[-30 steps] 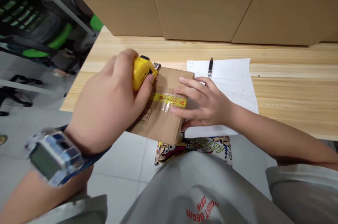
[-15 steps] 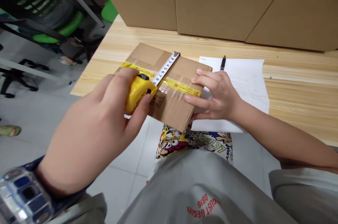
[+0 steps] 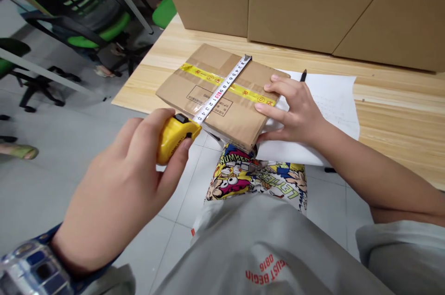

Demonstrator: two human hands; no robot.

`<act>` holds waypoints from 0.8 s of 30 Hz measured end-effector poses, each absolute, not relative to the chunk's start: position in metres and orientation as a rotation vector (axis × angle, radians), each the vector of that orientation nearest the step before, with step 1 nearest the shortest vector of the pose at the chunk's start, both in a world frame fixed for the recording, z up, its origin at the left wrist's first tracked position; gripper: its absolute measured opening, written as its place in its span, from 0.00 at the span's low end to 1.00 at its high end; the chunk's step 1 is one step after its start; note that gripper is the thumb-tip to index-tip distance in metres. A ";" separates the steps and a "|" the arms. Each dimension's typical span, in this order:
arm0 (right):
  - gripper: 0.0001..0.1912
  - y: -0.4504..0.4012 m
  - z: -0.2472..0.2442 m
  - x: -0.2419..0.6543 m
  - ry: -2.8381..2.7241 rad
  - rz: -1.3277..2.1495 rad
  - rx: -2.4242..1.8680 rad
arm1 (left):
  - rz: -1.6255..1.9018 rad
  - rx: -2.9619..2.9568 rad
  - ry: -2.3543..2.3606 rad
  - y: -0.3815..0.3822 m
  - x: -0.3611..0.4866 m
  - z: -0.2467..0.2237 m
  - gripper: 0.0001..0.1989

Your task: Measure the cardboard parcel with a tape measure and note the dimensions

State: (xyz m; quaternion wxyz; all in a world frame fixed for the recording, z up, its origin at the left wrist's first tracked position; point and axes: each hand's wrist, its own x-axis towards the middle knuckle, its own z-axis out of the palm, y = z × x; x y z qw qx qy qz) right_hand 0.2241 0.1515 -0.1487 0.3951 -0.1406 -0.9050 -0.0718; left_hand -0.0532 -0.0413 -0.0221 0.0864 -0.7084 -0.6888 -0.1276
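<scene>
Over the pale wooden desk (image 3: 146, 82): left hand (image 3: 118, 193), curled closed around a yellow tape measure (image 3: 174, 140), its white blade (image 3: 222, 92) stretched across a flat brown cardboard parcel (image 3: 181, 86) lying on the desk; right hand (image 3: 292, 114), fingers spread, pressing the parcel's far corner, atop a white paper sheet (image 3: 330, 109).

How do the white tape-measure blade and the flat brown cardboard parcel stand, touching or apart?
Touching: the head view shows the white tape-measure blade lying flat across the brown cardboard parcel.
</scene>
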 end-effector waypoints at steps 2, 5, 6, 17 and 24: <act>0.44 0.153 -0.149 0.224 -2.307 -0.156 -0.374 | -0.366 -2.099 -2.033 -0.044 -0.054 -0.023 0.27; 0.44 0.154 -0.148 0.223 -2.314 -0.115 -0.370 | -0.346 -2.092 -2.022 -0.045 -0.054 -0.023 0.27; 0.44 0.154 -0.148 0.223 -2.315 -0.097 -0.363 | -0.355 -2.099 -2.019 -0.044 -0.054 -0.023 0.27; 0.44 0.150 -0.152 0.219 -2.327 -0.148 -0.371 | -0.366 -2.119 -2.192 -0.002 -0.042 -0.011 0.29; 0.41 0.141 -0.147 0.217 -2.277 -0.164 -0.337 | -0.270 -2.226 -2.114 0.049 -0.026 -0.007 0.29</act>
